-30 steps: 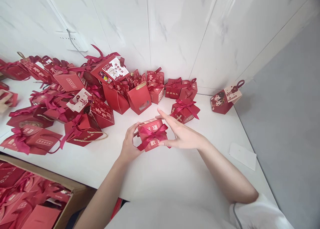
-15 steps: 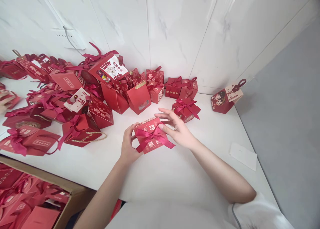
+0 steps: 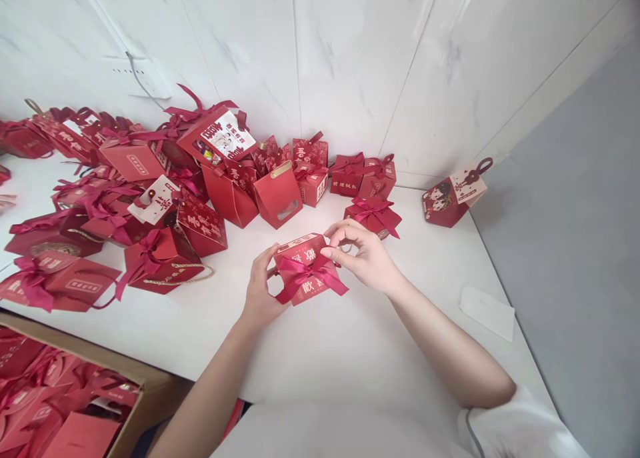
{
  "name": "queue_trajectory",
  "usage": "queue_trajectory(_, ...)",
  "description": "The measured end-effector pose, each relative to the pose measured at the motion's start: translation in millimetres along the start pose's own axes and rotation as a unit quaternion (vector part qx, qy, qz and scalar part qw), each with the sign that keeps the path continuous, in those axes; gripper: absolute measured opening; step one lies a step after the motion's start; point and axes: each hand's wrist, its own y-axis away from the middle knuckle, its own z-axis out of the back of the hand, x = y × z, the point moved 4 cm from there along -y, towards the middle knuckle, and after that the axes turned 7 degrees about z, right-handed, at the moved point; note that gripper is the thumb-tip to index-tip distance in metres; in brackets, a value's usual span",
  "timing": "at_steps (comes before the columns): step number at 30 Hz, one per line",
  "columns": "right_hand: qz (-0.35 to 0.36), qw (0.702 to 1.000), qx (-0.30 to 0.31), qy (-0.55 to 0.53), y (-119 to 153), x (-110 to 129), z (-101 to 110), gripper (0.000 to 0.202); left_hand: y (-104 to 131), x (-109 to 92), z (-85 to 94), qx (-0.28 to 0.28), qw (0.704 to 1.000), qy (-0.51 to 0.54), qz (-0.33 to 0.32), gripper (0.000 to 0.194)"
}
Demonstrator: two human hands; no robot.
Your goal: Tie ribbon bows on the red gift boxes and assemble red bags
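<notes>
Held box (image 3: 305,271): finest print too small to read; far side hidden. Left hand (image 3: 263,295): some fingers partly concealed. Right hand (image 3: 363,255): exact fingertip contact unclear. Bowed box behind (image 3: 370,216): lower part covered by right hand. Carton (image 3: 143,386): cropped left and below. Another person's hand (image 3: 7,203): cropped left, blurred.

Right hand (image 3: 367,255), spread earlier, now has fingers curled together at right side of ribboned box (image 3: 306,287).

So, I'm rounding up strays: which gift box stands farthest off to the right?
The dark-red box with the pale printed flap, beside the grey panel. Every other box is left of it, most bunched with neighbours.
</notes>
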Motion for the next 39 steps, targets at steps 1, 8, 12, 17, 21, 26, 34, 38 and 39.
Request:
queue_trajectory(1,0.009,1.0,-0.003,-0.002,0.2,1.3,1.0,0.022,0.2,0.6,-0.8,0.017,1.0,0.015,0.015,0.095)
queue_trajectory(8,0.055,0.998,-0.025,0.006,-0.1,-2.1,-3.2,0.022,3.8,-2.1,-4.6,0.09,0.994,0.061,0.034,0.101)
queue_trajectory(12,-0.006,0.996,-0.084,-0.036,1.9,-14.5,-5.3,0.024,4.0,-2.1,-5.9,0.102,0.992,0.068,0.04,0.1)
queue_trajectory(17,-0.057,0.995,0.001,-0.088,8.4,-11.9,-15.8,0.056,1.7,1.2,-6.5,0.07,0.992,0.082,0.073,0.101)
queue_trajectory(21,-0.087,0.993,0.047,-0.062,12.4,-11.3,-22.8,0.089,1.4,2.2,-7.0,0.066,0.99,0.092,0.08,0.101)
queue_trajectory(26,-0.106,0.988,0.06,-0.093,9.1,-20.0,-21.3,0.075,3.6,4.4,-7.0,0.098,0.983,0.128,0.083,0.103)
queue_trajectory(34,-0.12,0.981,0.061,-0.139,1.0,-20.1,-2.3,0.041,5.5,2.8,-9.1,0.15,0.977,0.135,0.07,0.102)
queue_trajectory(38,-0.04,0.996,0.066,-0.048,-3.1,-2.7,11.9,0.031,4.3,-5.1,-9.2,0.176,0.973,0.138,0.058,0.097)
queue_trajectory(39,-0.023,0.993,0.098,-0.058,-3.2,2.1,11.6,0.029,4.7,-8.6,-10.3,0.202,0.967,0.141,0.059,0.095)
